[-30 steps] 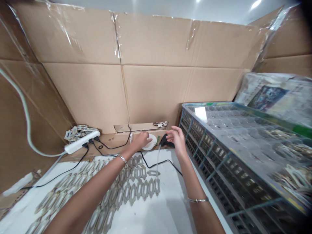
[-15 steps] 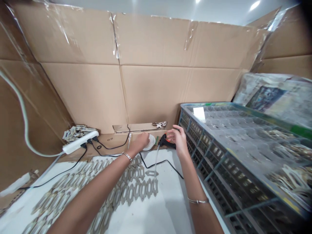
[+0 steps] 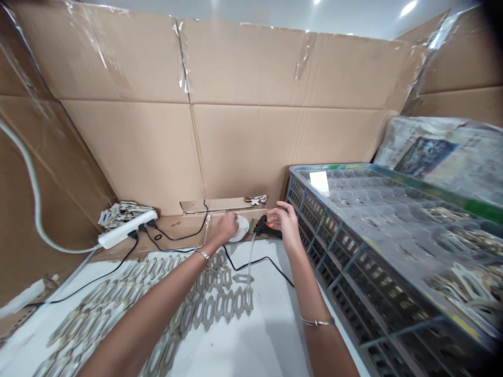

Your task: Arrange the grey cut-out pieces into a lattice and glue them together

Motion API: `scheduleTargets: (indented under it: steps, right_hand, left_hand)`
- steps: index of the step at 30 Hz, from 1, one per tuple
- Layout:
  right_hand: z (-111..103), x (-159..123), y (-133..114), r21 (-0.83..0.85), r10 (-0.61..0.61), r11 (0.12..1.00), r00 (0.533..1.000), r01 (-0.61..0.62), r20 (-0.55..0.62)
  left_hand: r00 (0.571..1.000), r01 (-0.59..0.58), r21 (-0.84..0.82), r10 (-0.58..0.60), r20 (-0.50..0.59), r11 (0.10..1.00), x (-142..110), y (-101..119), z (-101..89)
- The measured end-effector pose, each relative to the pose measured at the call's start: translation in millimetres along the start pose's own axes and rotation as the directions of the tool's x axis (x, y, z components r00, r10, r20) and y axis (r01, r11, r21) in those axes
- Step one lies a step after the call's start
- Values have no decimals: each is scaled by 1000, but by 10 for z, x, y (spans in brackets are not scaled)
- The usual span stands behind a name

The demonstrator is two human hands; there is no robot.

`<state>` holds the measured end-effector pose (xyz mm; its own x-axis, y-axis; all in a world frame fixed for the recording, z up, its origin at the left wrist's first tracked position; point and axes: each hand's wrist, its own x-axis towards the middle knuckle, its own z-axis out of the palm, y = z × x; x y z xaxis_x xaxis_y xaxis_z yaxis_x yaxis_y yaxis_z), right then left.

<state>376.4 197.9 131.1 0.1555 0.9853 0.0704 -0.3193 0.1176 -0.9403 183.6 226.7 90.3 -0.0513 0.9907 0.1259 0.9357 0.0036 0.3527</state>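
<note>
My left hand [image 3: 227, 225] is at the left rim of a small white dish [image 3: 242, 229], its fingers drawn together. What they hold, if anything, is hidden. My right hand [image 3: 284, 224] is raised with curled fingers apart, beside a black glue gun [image 3: 260, 226] with an orange trigger; no grip on it shows. A clear glue stick [image 3: 250, 254] sticks out of the gun toward me. Rows of flat, pale frame-shaped pieces with open centres [image 3: 226, 303] lie on the white table surface [image 3: 271, 319], partly behind my left forearm.
At the right stands a grey plastic crate [image 3: 326, 235], topped by a clear moulded tray [image 3: 377, 209] with loose pieces. A white power strip [image 3: 128, 229] with black plugs lies left, near a pile of pieces [image 3: 124, 213]. A black cable [image 3: 267, 258] crosses the table. Cardboard walls [image 3: 243, 146] enclose the back.
The whole view shifts very slightly. Both hands keep nearly the same places, the left at the dish and the right beside the glue gun.
</note>
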Motion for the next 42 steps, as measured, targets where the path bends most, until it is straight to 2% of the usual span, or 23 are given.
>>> scheduleTargets:
  steps: [9, 17, 23, 29, 32, 36, 39, 42]
  right_hand:
    - [5, -1, 13, -16, 5, 1000, 1000, -4, 15]
    - [32, 18, 69, -15, 16, 1000, 999, -15, 36]
    - [72, 8, 140, -49, 56, 997, 994, -52, 91]
    - [257, -118, 220, -76, 112, 992, 979, -100, 169]
    - [371, -241, 251, -82, 166, 986, 937, -148, 307]
    - [484, -395, 302, -73, 235, 970, 824, -231, 515]
    - [532, -449, 364, -75, 209, 976, 790, -203, 577]
    - [571, -459, 449, -79, 206, 977, 779, -198, 592]
  left_hand:
    - [997, 73, -242, -63, 47, 967, 101, -195, -5]
    - [988, 150, -550, -112, 103, 822, 164, -369, -33]
    - [987, 157, -723, -101, 121, 673, 153, -407, -262]
    - [983, 128, -824, 40, 179, 552, -132, -288, -547]
    - [969, 127, -839, 116, 219, 529, -341, -186, -598]
    - [935, 91, -834, 242, 260, 545, -539, -109, -585]
    - [938, 80, -804, 227, 260, 589, -593, -131, -560]
    - [945, 93, -779, 192, 265, 619, -609, -188, -542]
